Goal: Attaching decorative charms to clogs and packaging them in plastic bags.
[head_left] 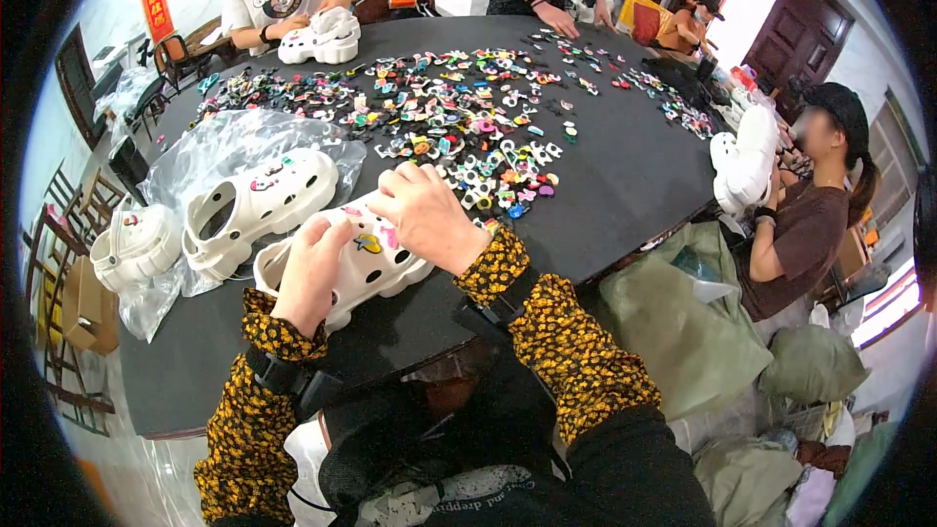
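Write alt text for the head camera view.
Two hands grip a white clog on a round black table: left hand on its heel end, right hand on its toe. Colourful shoe charms lie scattered beyond; more white clogs sit on clear plastic to the left.

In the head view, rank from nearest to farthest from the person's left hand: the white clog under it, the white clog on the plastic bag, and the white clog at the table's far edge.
From the left hand:
1. White clog under it, touching.
2. White clog on the plastic bag, to the left.
3. White clog at the far edge, by another person.
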`<move>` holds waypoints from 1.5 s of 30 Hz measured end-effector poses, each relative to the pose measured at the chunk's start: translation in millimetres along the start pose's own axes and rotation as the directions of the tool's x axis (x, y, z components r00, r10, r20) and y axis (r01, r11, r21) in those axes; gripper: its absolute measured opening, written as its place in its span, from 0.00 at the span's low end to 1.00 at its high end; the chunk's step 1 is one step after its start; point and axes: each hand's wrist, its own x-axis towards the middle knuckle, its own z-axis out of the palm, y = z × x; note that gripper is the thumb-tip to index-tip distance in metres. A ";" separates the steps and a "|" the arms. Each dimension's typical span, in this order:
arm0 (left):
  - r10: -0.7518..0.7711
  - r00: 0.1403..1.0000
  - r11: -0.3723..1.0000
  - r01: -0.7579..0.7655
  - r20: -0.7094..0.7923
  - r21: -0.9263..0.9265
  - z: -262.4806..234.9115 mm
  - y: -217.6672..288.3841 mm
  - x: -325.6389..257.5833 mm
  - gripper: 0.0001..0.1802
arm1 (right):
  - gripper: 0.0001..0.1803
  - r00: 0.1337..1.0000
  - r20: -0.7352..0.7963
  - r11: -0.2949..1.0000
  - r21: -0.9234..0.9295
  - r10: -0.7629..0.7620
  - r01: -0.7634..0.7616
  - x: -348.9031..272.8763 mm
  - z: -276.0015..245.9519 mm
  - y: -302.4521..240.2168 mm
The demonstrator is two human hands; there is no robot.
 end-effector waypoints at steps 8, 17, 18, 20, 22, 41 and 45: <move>-0.019 1.000 1.000 0.019 0.010 -0.003 1.2 2.9 -0.3 0.12 | 0.09 0.999 0.033 0.996 0.083 0.037 -0.040 -9.2 -14.8 6.5; -0.020 0.998 0.998 0.024 -0.066 0.065 -1.0 1.7 0.3 0.13 | 0.11 0.901 -0.118 0.874 0.324 0.418 -0.363 -30.2 -76.6 74.0; -0.031 0.996 0.993 0.040 -0.085 0.109 2.0 8.4 -3.6 0.13 | 0.11 0.892 -0.102 0.860 0.336 0.440 -0.385 -35.4 -75.1 78.2; -0.050 0.997 0.989 0.057 -0.056 0.135 -0.5 2.3 3.0 0.14 | 0.10 0.879 -0.036 0.845 0.299 0.475 -0.444 -43.5 -73.3 81.7; 0.001 1.000 0.992 0.003 -0.031 0.124 5.5 7.4 -2.8 0.16 | 0.08 0.871 0.007 0.823 0.324 0.491 -0.467 -53.7 -67.6 86.9; 0.447 0.863 0.709 -0.181 -0.236 0.682 -150.5 31.9 36.5 0.17 | 0.09 0.831 0.253 0.803 0.231 0.496 -0.549 -69.7 -59.6 89.0; 0.415 0.899 0.690 -0.213 -0.138 0.691 -159.1 19.6 43.0 0.17 | 0.09 0.865 0.257 0.861 0.171 0.430 -0.479 -66.6 -55.2 96.3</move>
